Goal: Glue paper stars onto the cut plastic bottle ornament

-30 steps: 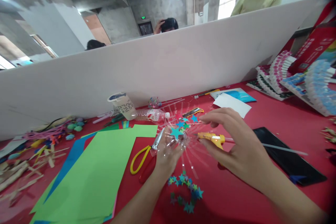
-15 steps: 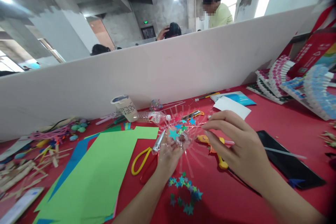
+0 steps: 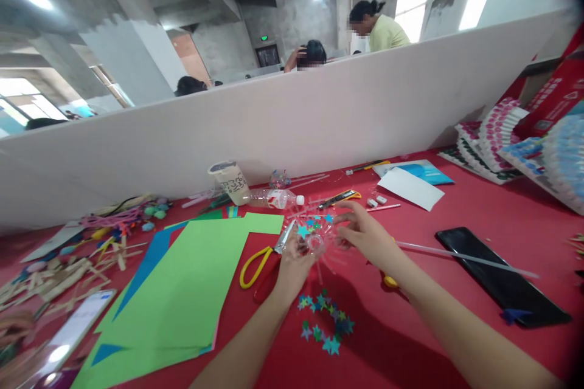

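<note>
A clear plastic bottle piece (image 3: 316, 244), cut into thin strips that fan out round its neck, sits in my left hand (image 3: 293, 261), whose fingers are closed on it from beneath. Small blue and green stars (image 3: 303, 231) dot its strips. My right hand (image 3: 365, 232) is at the right side of the fan, fingers curled among the strips; what they pinch is too fine to make out. Below lies a curved row of shiny stars (image 3: 340, 319) on the red table. Left of my left hand rest scissors (image 3: 255, 267) with yellow and red handles. A yellow tool end (image 3: 391, 281) shows under my right forearm.
Green paper sheets (image 3: 182, 285) cover the left, beside craft sticks (image 3: 68, 279) and a phone (image 3: 77, 328). A paper cup (image 3: 230, 182), a plastic bottle (image 3: 276, 199) and a utility knife (image 3: 340, 198) lie behind. A black phone (image 3: 497, 273) lies right. A white partition (image 3: 283, 115) stands across.
My right hand has moved left and in to the strips, its fingers now close to the bottle piece. My left hand keeps its hold. The view has shifted slightly left.
</note>
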